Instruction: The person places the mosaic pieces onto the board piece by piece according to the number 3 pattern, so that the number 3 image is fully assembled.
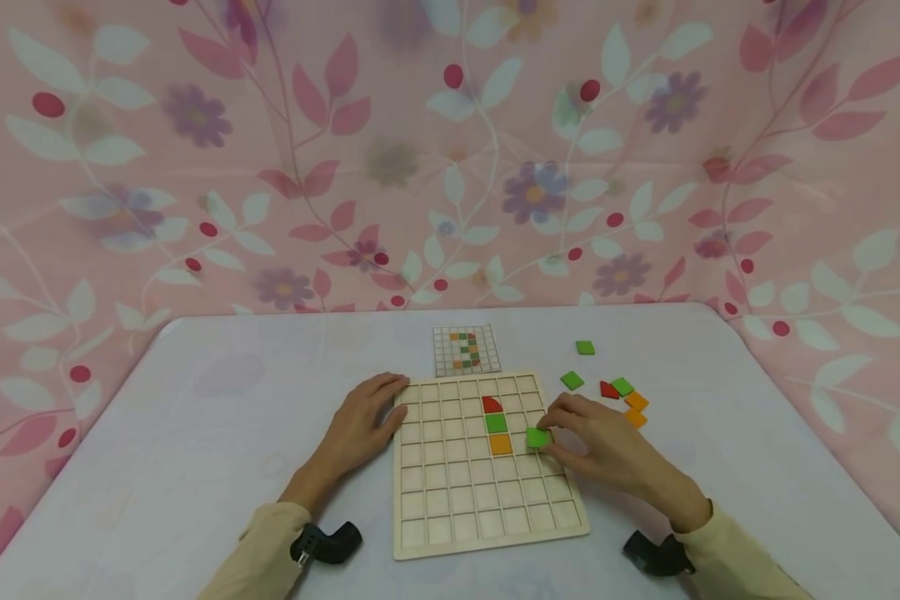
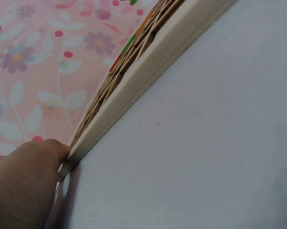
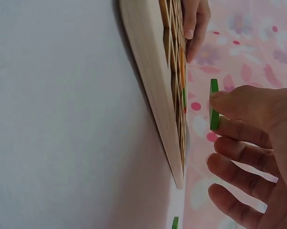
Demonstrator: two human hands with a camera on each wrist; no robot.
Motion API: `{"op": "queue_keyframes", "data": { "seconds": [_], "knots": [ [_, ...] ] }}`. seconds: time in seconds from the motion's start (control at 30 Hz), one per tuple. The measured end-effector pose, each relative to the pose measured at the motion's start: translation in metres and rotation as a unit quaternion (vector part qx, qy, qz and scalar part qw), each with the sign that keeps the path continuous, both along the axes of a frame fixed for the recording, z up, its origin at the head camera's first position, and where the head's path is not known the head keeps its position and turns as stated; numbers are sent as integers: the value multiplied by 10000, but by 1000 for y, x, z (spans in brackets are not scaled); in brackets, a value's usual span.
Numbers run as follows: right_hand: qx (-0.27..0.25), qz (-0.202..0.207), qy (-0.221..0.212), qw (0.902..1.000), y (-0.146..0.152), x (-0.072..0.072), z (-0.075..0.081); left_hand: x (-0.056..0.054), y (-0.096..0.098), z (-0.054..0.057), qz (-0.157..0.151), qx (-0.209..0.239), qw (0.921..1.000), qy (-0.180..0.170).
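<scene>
My right hand pinches a green square tile between thumb and index finger, above the right part of the wooden grid board. In the right wrist view this green tile is seen edge-on, apart from the board. My left hand rests at the board's left edge near its upper corner, fingertips touching the rim. Within one column of the board sit a red quarter-round tile, a green tile and an orange tile, one below another.
A printed pattern card lies just behind the board. Loose tiles lie to the right: a green tile, another green tile, and a cluster with a red tile and an orange tile. A floral curtain hangs behind the white table.
</scene>
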State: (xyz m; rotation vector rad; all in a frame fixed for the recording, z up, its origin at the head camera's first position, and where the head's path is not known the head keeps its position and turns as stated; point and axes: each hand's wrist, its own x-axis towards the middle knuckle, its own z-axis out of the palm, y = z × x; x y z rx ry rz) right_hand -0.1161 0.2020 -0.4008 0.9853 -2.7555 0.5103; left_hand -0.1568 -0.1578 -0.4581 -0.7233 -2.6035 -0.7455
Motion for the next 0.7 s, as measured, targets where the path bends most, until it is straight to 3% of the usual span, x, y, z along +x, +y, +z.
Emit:
{"op": "queue_keyframes", "data": {
  "seconds": [0.43,0.7],
  "knots": [
    [-92,201,-253,9994,-11,6,-3,-2,-1,-1,-49,14,10000,-7],
    [-177,470,-100,9987,-21,11,-7,-1,0,-1,-20,17,10000,-47]
  ]
}}
